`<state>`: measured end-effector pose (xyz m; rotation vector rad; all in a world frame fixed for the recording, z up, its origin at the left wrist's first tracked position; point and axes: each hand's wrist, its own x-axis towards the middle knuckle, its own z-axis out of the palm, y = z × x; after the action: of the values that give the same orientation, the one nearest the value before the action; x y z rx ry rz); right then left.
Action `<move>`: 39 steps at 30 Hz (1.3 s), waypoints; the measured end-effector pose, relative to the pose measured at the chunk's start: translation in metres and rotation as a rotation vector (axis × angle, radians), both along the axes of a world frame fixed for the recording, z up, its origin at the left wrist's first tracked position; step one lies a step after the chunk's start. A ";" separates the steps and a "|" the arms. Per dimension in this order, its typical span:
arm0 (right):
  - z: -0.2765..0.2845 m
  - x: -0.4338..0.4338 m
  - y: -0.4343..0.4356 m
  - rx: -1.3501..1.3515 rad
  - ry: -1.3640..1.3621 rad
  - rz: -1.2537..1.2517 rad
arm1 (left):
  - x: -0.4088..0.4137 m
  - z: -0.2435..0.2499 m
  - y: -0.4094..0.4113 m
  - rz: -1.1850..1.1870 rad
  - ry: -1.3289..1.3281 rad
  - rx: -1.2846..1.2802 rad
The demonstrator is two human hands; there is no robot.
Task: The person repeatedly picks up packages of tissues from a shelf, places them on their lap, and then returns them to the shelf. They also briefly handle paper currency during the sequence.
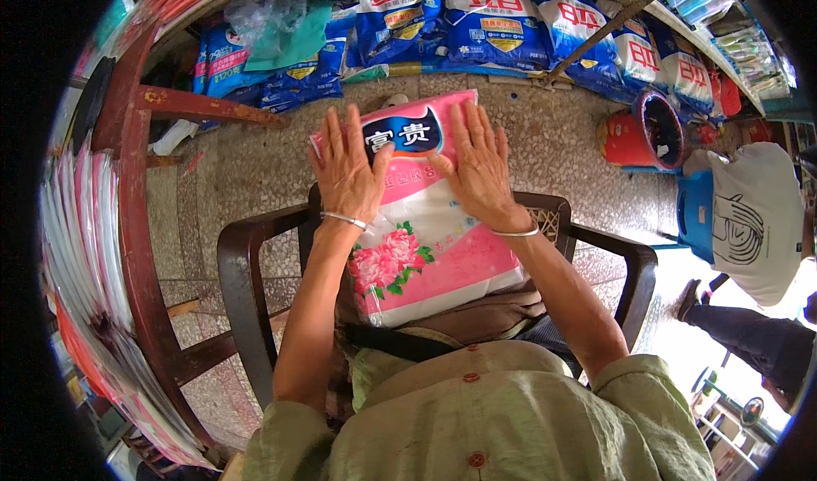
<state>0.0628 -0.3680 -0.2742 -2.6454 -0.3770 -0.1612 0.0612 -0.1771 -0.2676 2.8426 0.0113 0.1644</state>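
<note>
A flat pink-and-white plastic packet [447,251] rests across my lap, tilted away from me. It bears a printed peony, a dark blue badge and writing. My left hand [351,174] lies palm down on its upper left part, fingers apart and reaching to the far edge. On the upper right part my right hand [477,162] is spread flat in the same way, thumb pointing inward. Each wrist wears a silver-coloured bangle. The palms and the packet's underside are hidden.
Blue bags of laundry detergent [494,27] line the far side. Dark chair arms [246,251] flank me. A red wooden frame [131,213] and stacked plastic packets [83,225] stand left. Rightward are a red bucket [622,137], a white cloth bag [759,219] and a person's leg [740,334].
</note>
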 end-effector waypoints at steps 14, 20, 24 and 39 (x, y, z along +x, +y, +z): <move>0.020 -0.081 -0.052 0.383 0.248 -0.109 | -0.108 0.005 0.036 -0.023 0.243 -0.756; 0.054 -0.060 -0.032 0.789 0.268 -0.102 | -0.093 0.057 0.015 -0.026 0.101 -1.301; 0.082 -0.054 -0.042 0.543 0.520 -0.161 | -0.079 0.041 0.040 0.391 0.385 -1.672; 0.063 -0.067 -0.074 0.676 0.473 -0.121 | -0.123 0.060 -0.004 0.103 0.313 -1.576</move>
<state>-0.0044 -0.4415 -0.2114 -1.9500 0.0081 0.2567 -0.0622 -0.1816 -0.2081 1.2656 0.2343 -0.2039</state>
